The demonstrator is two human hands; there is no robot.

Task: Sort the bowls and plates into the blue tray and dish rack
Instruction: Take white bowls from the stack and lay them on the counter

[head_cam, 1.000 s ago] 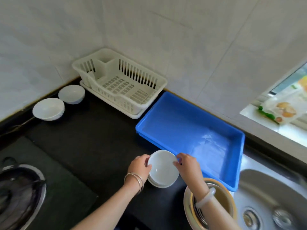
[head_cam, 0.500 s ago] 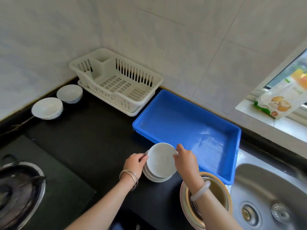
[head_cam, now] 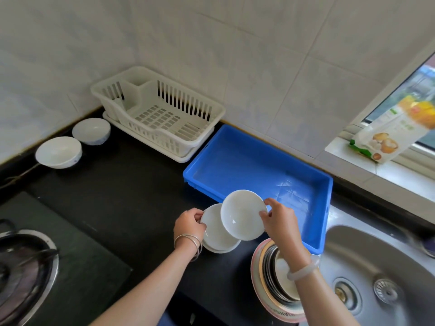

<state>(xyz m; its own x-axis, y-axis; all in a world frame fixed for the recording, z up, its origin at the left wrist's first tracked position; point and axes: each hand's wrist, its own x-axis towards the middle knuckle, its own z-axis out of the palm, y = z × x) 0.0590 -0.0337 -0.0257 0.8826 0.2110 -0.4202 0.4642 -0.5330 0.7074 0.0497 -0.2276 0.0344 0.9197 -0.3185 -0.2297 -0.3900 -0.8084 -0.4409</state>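
1. The right hand (head_cam: 277,220) pinches one small white dish (head_cam: 243,215) by its right rim and holds it up, tilted, over the near edge of the blue tray (head_cam: 235,147).
2. The left hand (head_cam: 189,223) grips the left rim of the stack of dishes (head_cam: 216,234) on the black counter (head_cam: 122,198).
3. This looks like an early step: tray and dish rack (head_cam: 197,109) are both empty.
4. Next, I think the dish must go in flat and gently.
5. I count two bowls (head_cam: 58,151) far left, one tray, one rack. How many dishes are stacked, I cannot tell.
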